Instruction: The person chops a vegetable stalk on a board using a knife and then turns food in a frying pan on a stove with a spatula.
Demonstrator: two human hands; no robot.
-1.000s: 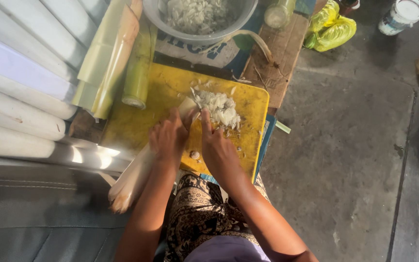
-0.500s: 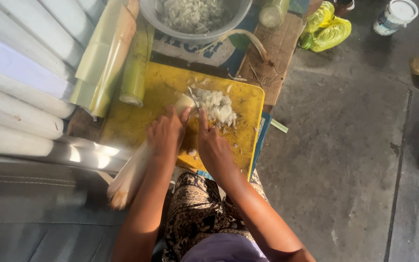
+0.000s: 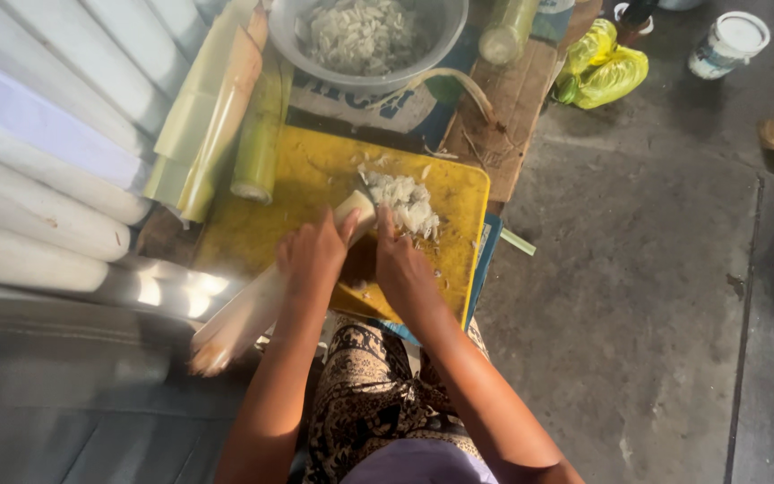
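My left fingers (image 3: 344, 226) are curled down over a pale, long stalk (image 3: 262, 300), grasping it near its cut end and pressing it onto the yellow cutting board (image 3: 262, 224) at the middle of the frame. My left hand (image 3: 313, 255) covers the stalk there; the rest of it runs down and left off the board's edge toward the lower left. My right hand (image 3: 405, 269) sits just beside the left, its fingers clenched, with one finger stretched up toward the cut end; whatever they grip is hidden under the hand, so I cannot tell what it is. Right above my right hand a heap of white chopped pieces (image 3: 408, 202) lies on the board, touching the stalk's end.

At the top of the frame a grey bowl (image 3: 284, 31) holds more white shreds. Left of the board, green and pale stalks (image 3: 226, 116) lean together, and thick white stalks (image 3: 38, 206) fill the left side. Upper right, a yellow-green plastic bag (image 3: 606, 67) and a white tub (image 3: 727, 40) rest on the concrete floor (image 3: 656, 296).
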